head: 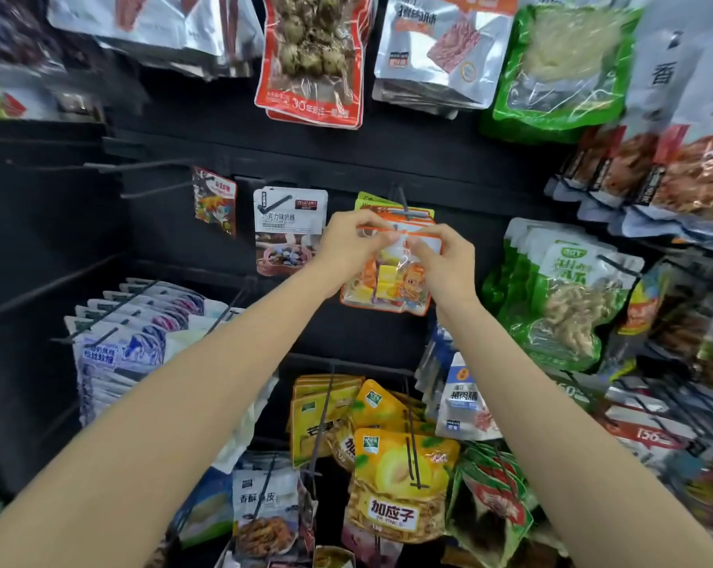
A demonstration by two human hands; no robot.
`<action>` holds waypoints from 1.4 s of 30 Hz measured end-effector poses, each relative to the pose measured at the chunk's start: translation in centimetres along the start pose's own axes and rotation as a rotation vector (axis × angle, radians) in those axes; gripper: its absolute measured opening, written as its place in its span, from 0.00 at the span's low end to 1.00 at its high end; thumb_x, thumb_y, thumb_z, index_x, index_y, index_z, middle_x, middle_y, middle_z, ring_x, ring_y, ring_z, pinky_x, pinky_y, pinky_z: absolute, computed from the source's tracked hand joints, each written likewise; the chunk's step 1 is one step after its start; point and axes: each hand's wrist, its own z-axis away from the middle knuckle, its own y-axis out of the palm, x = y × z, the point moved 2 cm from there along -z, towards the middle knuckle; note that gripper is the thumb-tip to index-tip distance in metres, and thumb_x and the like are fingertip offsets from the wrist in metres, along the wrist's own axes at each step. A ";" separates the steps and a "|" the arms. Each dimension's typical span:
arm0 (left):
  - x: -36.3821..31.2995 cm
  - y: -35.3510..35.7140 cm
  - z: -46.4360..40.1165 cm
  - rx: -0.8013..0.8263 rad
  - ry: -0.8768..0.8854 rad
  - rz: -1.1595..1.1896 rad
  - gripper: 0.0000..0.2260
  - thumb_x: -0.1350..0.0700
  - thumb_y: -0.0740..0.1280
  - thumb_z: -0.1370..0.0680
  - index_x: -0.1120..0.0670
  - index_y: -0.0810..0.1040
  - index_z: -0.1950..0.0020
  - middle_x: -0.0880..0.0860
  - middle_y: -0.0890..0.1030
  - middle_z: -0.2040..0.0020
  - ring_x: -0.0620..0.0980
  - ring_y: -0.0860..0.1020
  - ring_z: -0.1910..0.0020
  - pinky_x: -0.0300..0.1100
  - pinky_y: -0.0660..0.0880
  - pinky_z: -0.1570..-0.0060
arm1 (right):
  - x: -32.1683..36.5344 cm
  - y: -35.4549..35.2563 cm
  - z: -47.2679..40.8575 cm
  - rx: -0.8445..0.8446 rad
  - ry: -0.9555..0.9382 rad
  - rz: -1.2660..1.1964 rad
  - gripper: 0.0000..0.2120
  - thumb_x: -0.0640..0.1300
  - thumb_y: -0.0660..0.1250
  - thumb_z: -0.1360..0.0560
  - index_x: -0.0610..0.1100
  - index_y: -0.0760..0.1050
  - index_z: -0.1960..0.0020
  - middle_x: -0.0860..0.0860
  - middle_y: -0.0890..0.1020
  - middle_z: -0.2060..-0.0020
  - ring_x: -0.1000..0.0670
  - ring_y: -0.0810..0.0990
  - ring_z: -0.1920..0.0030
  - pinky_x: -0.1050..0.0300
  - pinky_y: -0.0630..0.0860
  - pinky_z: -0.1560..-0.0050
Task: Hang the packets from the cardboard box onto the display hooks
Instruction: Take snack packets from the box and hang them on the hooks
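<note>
Head | left hand (353, 243), right hand (445, 260) pinch orange packet (387, 286) | yellow packet (400, 498) "加应子"

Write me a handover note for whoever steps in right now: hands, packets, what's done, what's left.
Left hand and right hand: both pinch the top edge of an orange-edged clear packet, held up at the hook in the middle of the black display panel.
Done: a few similar packets already hang on that hook behind it.
Left: whether this packet's hole is on the hook yet cannot be told; seat it, then let go. The cardboard box is out of view, so the remaining count is unknown.
</note>
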 end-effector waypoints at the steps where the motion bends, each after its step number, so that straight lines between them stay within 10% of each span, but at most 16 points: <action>1: 0.0 -0.1 -0.2 0.028 -0.003 0.010 0.02 0.56 0.71 0.26 0.51 0.80 0.55 0.43 0.77 0.58 0.39 0.75 0.57 0.35 0.72 0.55 | -0.1 0.0 -0.3 -0.004 0.000 0.011 0.07 0.40 0.68 0.25 0.52 0.77 0.59 0.52 0.82 0.56 0.49 0.81 0.52 0.49 0.80 0.51; 7: 0.8 -0.4 -0.2 0.059 0.000 -0.028 0.06 0.53 0.66 0.22 0.50 0.78 0.46 0.43 0.78 0.50 0.39 0.74 0.50 0.34 0.70 0.50 | -0.2 0.4 -1.4 -0.068 -0.094 0.231 0.06 0.39 0.67 0.25 0.46 0.76 0.49 0.53 0.80 0.52 0.51 0.79 0.49 0.58 0.73 0.51; 13: 1.8 -0.3 -0.4 -0.055 0.406 -0.916 0.18 0.57 0.64 0.21 0.53 0.70 0.31 0.52 0.72 0.38 0.51 0.72 0.42 0.44 0.71 0.50 | -1.4 1.5 -1.4 -0.066 -0.429 0.707 0.11 0.33 0.64 0.25 0.41 0.72 0.43 0.45 0.72 0.45 0.47 0.72 0.45 0.54 0.74 0.53; 20: 1.2 0.1 -1.5 0.085 0.245 -1.079 0.30 0.48 0.67 0.24 0.49 0.60 0.25 0.50 0.58 0.24 0.50 0.57 0.26 0.51 0.60 0.32 | -1.9 2.0 -2.2 0.028 -0.373 0.941 0.15 0.37 0.62 0.24 0.43 0.70 0.37 0.44 0.70 0.39 0.43 0.69 0.39 0.48 0.70 0.45; 26: 0.5 -0.5 -0.1 0.116 0.177 -1.072 0.32 0.56 0.67 0.23 0.51 0.54 0.23 0.52 0.54 0.22 0.52 0.54 0.24 0.50 0.57 0.29 | -1.5 1.4 -0.1 -0.003 -0.446 0.903 0.19 0.38 0.70 0.28 0.39 0.73 0.38 0.40 0.68 0.32 0.41 0.65 0.30 0.48 0.66 0.33; 30: 0.3 -1.0 1.8 0.050 0.204 -1.017 0.27 0.56 0.65 0.23 0.53 0.60 0.25 0.54 0.62 0.26 0.54 0.62 0.28 0.50 0.64 0.35 | -1.5 0.8 2.8 -0.103 -0.341 0.711 0.15 0.39 0.69 0.26 0.40 0.73 0.40 0.42 0.72 0.41 0.43 0.69 0.40 0.52 0.73 0.46; 42: 5.4 -14.2 11.2 0.005 -0.114 -0.905 0.08 0.56 0.62 0.23 0.54 0.78 0.46 0.55 0.81 0.49 0.57 0.78 0.49 0.52 0.76 0.52 | 2.3 13.5 11.3 0.561 -0.338 0.365 0.06 0.39 0.62 0.22 0.42 0.77 0.49 0.46 0.81 0.55 0.48 0.78 0.54 0.53 0.73 0.51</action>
